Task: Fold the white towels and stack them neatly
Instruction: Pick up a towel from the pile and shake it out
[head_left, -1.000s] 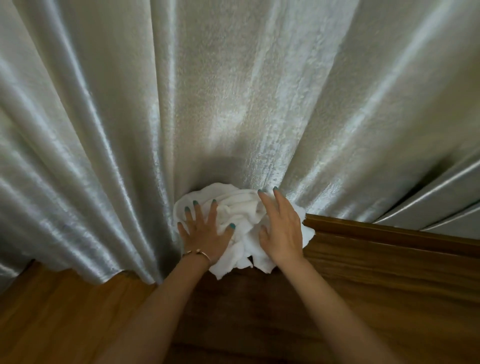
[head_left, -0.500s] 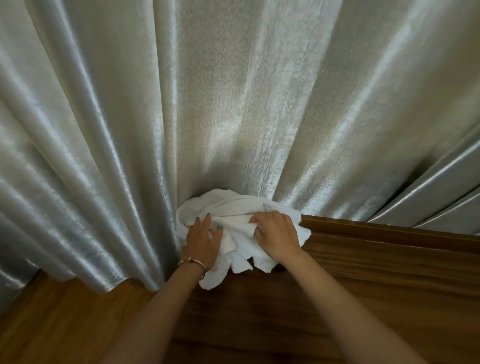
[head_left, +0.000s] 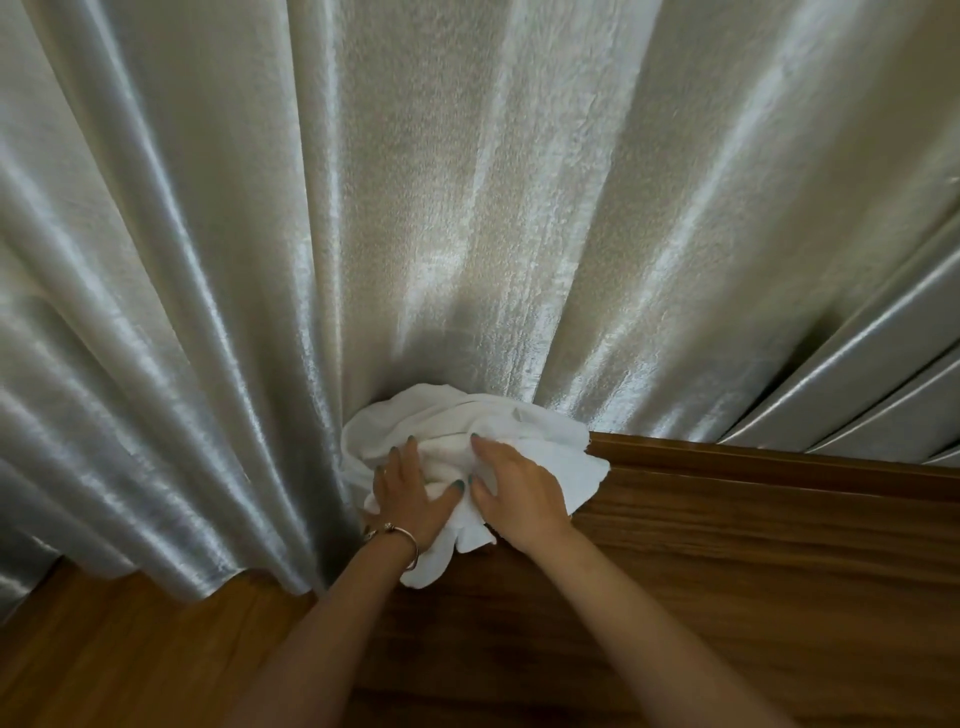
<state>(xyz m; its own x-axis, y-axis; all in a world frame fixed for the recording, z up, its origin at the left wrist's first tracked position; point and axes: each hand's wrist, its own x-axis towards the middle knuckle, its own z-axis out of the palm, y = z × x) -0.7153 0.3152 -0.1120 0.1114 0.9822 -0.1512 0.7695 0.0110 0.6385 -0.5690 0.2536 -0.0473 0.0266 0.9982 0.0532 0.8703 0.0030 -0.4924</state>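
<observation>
— Where the silvery curtain (head_left: 467, 234) meets the wooden surface (head_left: 727, 561), what's bunched up there?

— A crumpled white towel (head_left: 524, 436), pressed against the curtain's foot. Both hands lie on it.

— Gripping?

— The left hand (head_left: 410, 499), bracelet (head_left: 402, 535) at the wrist, lies spread flat, thumb out. The right hand (head_left: 519, 486) rests flat too, fingers loosely extended. Neither is pinching cloth, as far as I can see.

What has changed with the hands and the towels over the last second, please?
A second ago both hands lay flat on the white towels; half a second ago they closed and bunched the cloth. Now the left hand and right hand are spread open again, pressing the pile, thumbs nearly meeting. The towels remain crumpled against the curtain on the wooden surface.
</observation>
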